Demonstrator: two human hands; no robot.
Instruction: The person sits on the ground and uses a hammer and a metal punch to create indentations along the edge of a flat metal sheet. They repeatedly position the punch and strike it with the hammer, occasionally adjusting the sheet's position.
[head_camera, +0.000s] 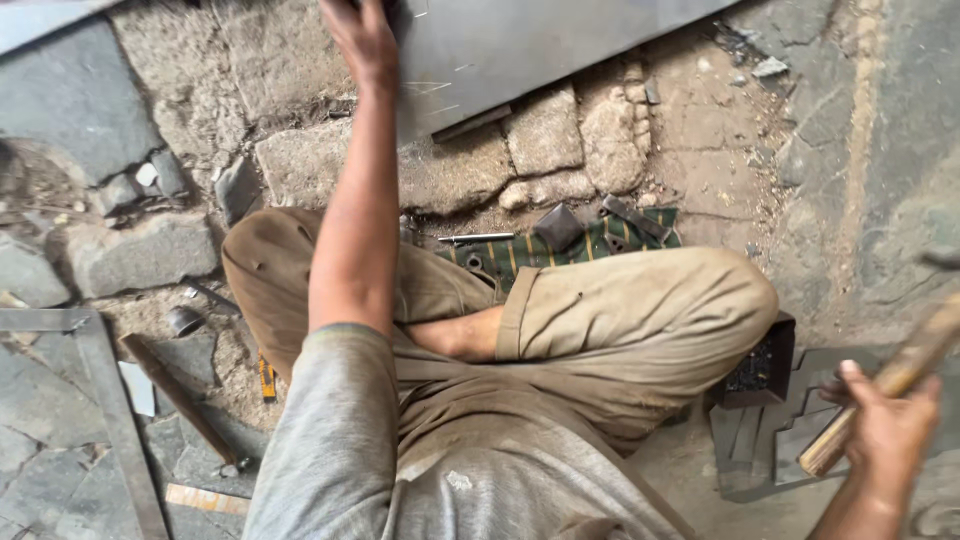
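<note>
Grey metal sheet (520, 50) lies across the stone ground ahead of us, near the top of the view, and our left hand (362, 38) is stretched out to its left edge, pressing on it. Whether the fingers curl around that edge, we cannot tell. Well apart, low on the right, our right hand (885, 425) is clenched around a wooden handle (890, 385) that slants up toward the edge of view. Between the hands sit our crossed legs, with a striped green cloth (560, 250) carrying small metal parts just beyond the knee.
</note>
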